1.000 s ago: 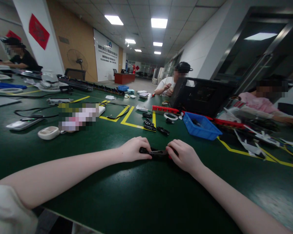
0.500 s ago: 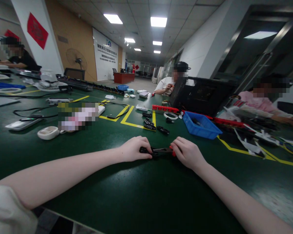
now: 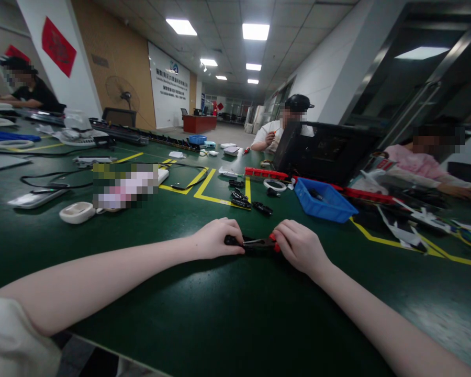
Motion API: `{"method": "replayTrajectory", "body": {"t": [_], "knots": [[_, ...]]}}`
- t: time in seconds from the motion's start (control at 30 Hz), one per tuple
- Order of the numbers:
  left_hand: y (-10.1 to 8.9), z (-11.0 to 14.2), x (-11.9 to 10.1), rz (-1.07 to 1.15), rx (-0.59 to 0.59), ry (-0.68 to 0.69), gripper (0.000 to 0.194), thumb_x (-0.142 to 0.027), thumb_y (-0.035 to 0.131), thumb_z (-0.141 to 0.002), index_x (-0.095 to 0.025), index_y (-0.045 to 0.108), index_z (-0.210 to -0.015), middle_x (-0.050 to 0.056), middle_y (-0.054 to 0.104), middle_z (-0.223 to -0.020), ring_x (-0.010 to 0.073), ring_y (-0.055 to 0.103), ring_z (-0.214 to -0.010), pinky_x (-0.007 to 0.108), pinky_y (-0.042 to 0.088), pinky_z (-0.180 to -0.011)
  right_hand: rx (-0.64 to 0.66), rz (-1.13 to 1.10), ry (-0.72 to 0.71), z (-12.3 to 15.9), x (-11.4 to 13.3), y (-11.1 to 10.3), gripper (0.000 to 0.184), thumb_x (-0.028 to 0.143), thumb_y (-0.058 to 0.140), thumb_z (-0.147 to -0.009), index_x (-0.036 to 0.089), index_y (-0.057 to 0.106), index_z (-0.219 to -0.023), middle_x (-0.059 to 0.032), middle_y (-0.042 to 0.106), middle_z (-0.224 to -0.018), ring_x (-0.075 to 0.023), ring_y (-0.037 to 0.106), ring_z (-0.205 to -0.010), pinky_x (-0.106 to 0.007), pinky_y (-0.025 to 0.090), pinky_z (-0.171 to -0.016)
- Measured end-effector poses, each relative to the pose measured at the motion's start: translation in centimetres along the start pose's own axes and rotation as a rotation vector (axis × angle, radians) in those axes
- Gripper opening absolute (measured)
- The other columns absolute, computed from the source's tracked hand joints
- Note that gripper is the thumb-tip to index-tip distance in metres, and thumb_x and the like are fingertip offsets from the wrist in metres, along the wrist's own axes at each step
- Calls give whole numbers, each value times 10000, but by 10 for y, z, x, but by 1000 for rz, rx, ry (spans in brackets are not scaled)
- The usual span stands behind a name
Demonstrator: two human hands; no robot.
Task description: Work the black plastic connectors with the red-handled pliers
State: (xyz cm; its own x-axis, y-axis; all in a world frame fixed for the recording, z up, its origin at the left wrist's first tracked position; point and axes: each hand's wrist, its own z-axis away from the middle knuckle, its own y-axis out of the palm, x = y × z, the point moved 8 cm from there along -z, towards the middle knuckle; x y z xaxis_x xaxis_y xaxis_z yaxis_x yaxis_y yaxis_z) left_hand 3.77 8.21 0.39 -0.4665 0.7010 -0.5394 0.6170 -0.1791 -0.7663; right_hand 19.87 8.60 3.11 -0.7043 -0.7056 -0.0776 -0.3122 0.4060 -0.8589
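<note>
My right hand (image 3: 300, 245) is closed around the red handles of a pair of pliers (image 3: 262, 243), whose narrow metal jaws point left. In my left hand (image 3: 220, 239) is a small black part (image 3: 232, 241), pinched between thumb and fingers; its exact kind I cannot make out. The jaw tips reach the left fingertips and meet or overlap the black part there. Both hands are low over the green table (image 3: 235, 314). Just beyond them lie several small black pieces (image 3: 240, 199) and another black piece (image 3: 262, 208).
A blue bin (image 3: 325, 200) stands right of centre, near a coiled white cable (image 3: 275, 185) and a red strip (image 3: 266, 173). Leftward lie a white case (image 3: 77, 213) and a phone-like device (image 3: 37, 197). Behind a large black panel (image 3: 325, 152) sits a person (image 3: 269, 137).
My right hand has shifted slightly right with the pliers, so more of the jaws and red handles shows. My left hand has stayed nearly in place.
</note>
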Motion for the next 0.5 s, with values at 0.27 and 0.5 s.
{"method": "replayTrajectory", "body": {"t": [0.27, 0.5], "knots": [[0, 0, -2, -30, 12, 16, 136, -306, 689, -842, -180, 717, -886, 50, 649, -989, 193, 607, -923, 310, 464, -850, -31, -20, -33, 0, 6, -4, 306, 268, 377, -971, 183, 604, -785, -84, 631, -802, -186, 551, -733, -319, 400, -661], [-1, 1, -6, -65, 17, 21, 133, -278, 632, -872, -181, 717, -906, 47, 649, -996, 195, 600, -925, 308, 464, -859, -15, -12, -14, 0, 4, -2, 320, 295, 371, -983, 179, 594, -785, -87, 622, -799, -186, 538, -736, -320, 396, -666]]}}
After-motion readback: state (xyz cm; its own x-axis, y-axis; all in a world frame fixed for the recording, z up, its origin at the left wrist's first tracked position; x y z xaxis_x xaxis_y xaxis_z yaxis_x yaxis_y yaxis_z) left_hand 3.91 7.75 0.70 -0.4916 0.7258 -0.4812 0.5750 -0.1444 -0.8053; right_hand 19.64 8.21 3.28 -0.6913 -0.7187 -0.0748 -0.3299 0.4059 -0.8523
